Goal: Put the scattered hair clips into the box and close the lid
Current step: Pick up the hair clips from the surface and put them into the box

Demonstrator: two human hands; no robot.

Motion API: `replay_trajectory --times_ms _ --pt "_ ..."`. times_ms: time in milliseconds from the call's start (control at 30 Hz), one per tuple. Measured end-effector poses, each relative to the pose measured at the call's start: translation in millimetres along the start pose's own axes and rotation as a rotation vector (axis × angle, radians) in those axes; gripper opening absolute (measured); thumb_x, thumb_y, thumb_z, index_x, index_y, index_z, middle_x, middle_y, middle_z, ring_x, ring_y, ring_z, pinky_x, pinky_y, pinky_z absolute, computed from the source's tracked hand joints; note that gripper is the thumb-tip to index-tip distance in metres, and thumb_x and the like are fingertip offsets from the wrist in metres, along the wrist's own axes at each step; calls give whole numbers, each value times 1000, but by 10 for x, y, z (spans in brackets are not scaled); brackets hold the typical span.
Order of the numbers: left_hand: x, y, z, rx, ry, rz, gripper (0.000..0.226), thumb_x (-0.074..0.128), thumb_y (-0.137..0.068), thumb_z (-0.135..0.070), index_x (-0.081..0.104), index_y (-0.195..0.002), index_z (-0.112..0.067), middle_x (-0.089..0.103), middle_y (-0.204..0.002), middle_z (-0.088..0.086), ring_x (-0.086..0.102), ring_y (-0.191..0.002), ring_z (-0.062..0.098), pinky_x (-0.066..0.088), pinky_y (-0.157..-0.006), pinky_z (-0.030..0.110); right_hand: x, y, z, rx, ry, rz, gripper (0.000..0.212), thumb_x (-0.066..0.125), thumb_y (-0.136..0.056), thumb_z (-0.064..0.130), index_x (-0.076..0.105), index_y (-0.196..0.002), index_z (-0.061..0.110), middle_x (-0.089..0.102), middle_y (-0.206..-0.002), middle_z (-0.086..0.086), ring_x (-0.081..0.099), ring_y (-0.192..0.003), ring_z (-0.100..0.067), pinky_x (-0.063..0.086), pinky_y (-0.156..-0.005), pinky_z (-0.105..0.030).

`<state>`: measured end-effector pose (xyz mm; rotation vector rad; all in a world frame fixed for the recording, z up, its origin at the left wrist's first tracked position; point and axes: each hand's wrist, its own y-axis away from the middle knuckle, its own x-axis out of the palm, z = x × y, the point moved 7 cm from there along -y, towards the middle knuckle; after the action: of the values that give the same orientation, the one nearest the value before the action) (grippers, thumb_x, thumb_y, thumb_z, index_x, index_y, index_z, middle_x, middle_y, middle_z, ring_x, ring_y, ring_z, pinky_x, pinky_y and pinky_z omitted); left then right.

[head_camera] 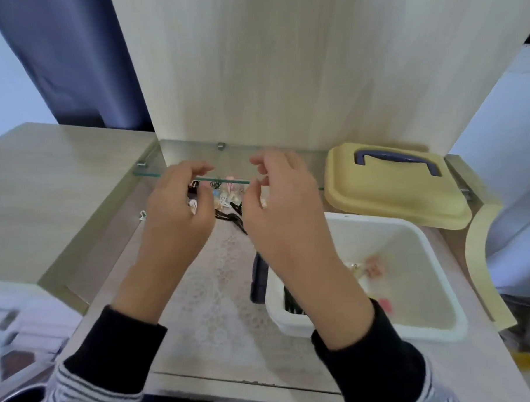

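Step in hand: gathering. The scattered hair clips [227, 199], a small heap of black, white and pale pink pieces, are seen at the far middle of the pale wood worktop [59, 185], under the front edge of a clear glass shelf [148, 173] and at the far end of a white lace mat [213, 294]. One small white clip [142, 215] lies apart, to the left of the heap.

The left hand [179, 204] is held over the left side of the heap, fingers [192, 169] curled; black and white pieces show at the thumb, but a grasp cannot be confirmed. The right hand [276, 212] is held over the right side, fingers loosely bent; whether anything is pinched cannot be told.

The white rectangular plastic box [436, 254] stands open near right, just beside the right forearm. A few clips [373, 266] are already inside, so the task is judged partly done. The yellow plastic lid with dark blue handle [388, 195] lies flat at far right, just beyond the box.

Next move, as judged: the remaining clips are to be collected from under the shelf edge, carried right and near, and dropped into the box. The stray clip at left should not be missed. Only then is the lid to be fitted.
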<state>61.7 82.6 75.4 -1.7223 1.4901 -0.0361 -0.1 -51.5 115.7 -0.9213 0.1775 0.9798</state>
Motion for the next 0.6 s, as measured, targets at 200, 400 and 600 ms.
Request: replay_trajectory --times_ms 200,400,600 --pt "-84 20 896 -158 -85 22 31 47 -94 -27 54 -123 -27 58 -120 -3 57 -107 18 49 -91 41 699 123 384 -16 32 -133 36 47 -77 1 56 -111 2 54 -101 -13 51 -82 -26 42 -67 -28" --pt "73 151 957 -206 -81 144 46 41 -88 -26 58 -125 -5 58 -126 13 53 -116 28 33 -91 17 1402 182 -244 196 211 -52 44 55 -81 13 53 -124 5 50 -129 -18 47 -116 -34 43 -96 -44" --pt "283 114 903 23 -258 185 47 39 -86 -29 69 -107 0 67 -109 19 64 -100 36 48 -87 39 1582 338 -802 294 463 -79 45 64 -73 4 59 -117 7 57 -115 -15 48 -102 -30 44 -84 -38"
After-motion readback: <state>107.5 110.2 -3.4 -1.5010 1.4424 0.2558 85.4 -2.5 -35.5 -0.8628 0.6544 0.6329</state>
